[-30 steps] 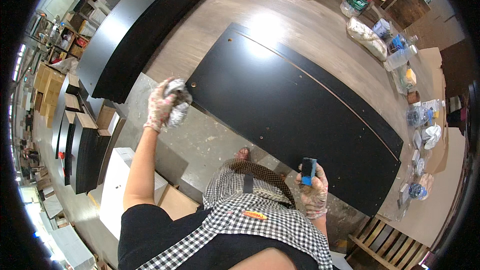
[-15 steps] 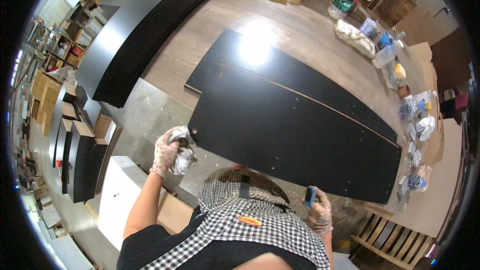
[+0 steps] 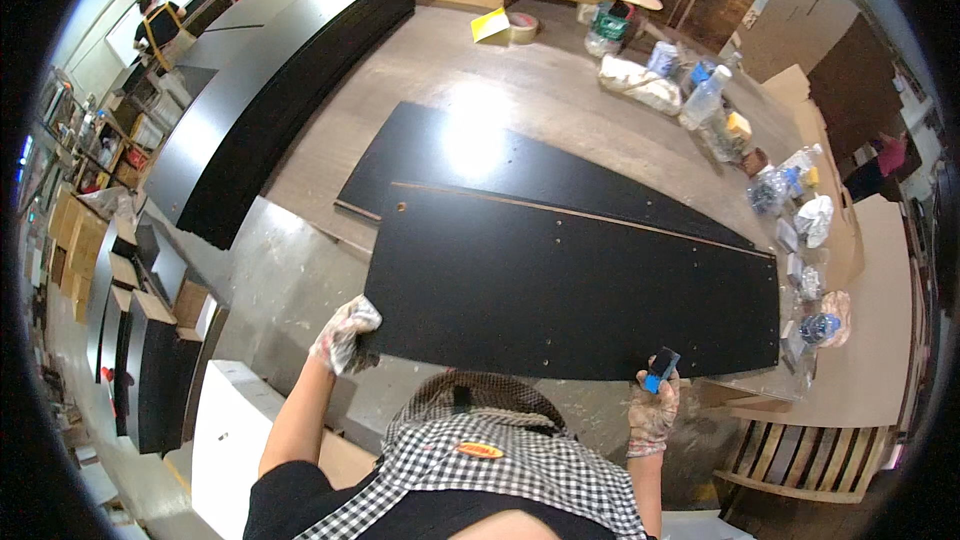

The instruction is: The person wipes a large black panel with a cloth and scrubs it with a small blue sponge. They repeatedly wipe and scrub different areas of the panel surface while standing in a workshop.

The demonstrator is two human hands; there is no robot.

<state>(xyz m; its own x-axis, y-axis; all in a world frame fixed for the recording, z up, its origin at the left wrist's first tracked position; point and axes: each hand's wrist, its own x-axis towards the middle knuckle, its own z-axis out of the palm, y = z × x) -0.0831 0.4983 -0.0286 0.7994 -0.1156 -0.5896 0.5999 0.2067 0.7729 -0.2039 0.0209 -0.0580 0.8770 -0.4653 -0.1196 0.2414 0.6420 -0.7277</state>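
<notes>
Since only the head view is on offer: looking down at a big black panel lying flat over a second black panel on the grey-brown floor.

Left hand, gloved, clamped on near-left corner of top panel, fingers curled over the edge. Probably gripping there to steady or shift the sheet from its end.

Right hand, gloved, at the near long edge towards the right, closed around a small blue-and-black tool held upright against the panel edge. Exact kind of tool too small to tell. Held at the edge, likely because that edge is what gets worked.

Top panel offset from lower one, so far strip of the lower sheet stays exposed; pale raw edge visible along the top panel's far side, small drilled holes dotted across its face.

Checked apron in the lower foreground, body right up to the near edge.

Around it: tall stack of black panels along the left, more dark boards on edge lower left, bottles and wrapped packets lined up on the right beside a pale board, slatted pallet lower right. Another person far top left, well apart.
</notes>
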